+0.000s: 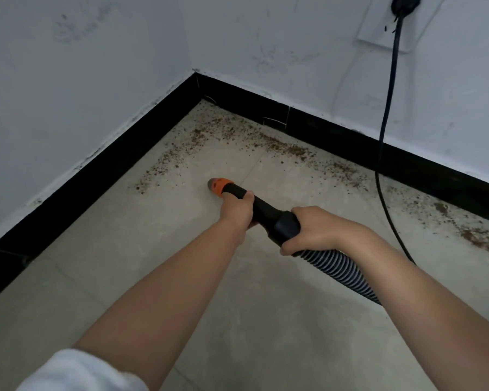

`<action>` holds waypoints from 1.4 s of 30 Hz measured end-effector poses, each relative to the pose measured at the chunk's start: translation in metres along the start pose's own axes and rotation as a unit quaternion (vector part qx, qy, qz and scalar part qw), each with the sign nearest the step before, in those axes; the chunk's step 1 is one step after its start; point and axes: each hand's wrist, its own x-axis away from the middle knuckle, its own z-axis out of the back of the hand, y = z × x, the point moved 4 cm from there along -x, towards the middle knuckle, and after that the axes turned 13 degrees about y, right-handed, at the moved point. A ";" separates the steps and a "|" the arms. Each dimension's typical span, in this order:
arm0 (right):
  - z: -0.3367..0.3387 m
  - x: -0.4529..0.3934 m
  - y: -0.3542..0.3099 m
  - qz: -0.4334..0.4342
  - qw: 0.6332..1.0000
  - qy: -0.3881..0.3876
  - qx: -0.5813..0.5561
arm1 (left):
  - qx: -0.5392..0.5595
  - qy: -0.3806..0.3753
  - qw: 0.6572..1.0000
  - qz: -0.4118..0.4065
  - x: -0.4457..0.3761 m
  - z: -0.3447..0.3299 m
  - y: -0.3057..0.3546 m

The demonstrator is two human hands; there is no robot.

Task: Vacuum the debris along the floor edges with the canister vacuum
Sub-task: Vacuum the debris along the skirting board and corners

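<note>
- No brand, label or writing can be read on any part in view.
- The left hand point(237, 210) is wrapped tight around the black wand point(261, 208), just behind its orange nozzle point(220, 186); the arm reaches forward and down.
- The right hand point(315, 230) has its grip closed over the wand's thick rear end, where the ribbed hose point(339, 273) joins.
- The nozzle points toward the corner, low over the floor point(124, 263), near the debris point(283, 146) but short of it.
- Brown debris lies along both edges, against the black baseboard point(96, 176).
- A black cord point(387, 108) hangs from a wall socket point(390, 26) down to the floor.
- The walls are white and scuffed; a white sleeve point(76, 372) shows at lower left.
</note>
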 end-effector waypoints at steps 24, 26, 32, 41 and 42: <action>-0.037 -0.049 -0.086 -0.044 0.998 0.000 0.042 | -0.051 0.051 0.997 -0.028 -0.061 0.082 0.024; -0.045 -0.052 -0.087 -0.046 0.999 0.011 0.025 | -0.057 0.032 0.997 -0.039 -0.067 0.086 0.025; -0.043 -0.056 -0.093 -0.040 0.999 0.020 -0.001 | 0.013 0.036 0.999 -0.036 -0.065 0.095 0.030; -0.050 -0.044 -0.109 0.004 0.999 -0.018 0.035 | 0.004 0.077 0.997 -0.019 -0.047 0.116 0.016; -0.053 -0.046 -0.112 0.010 0.999 -0.021 0.033 | -0.001 0.081 0.996 -0.023 -0.048 0.121 0.016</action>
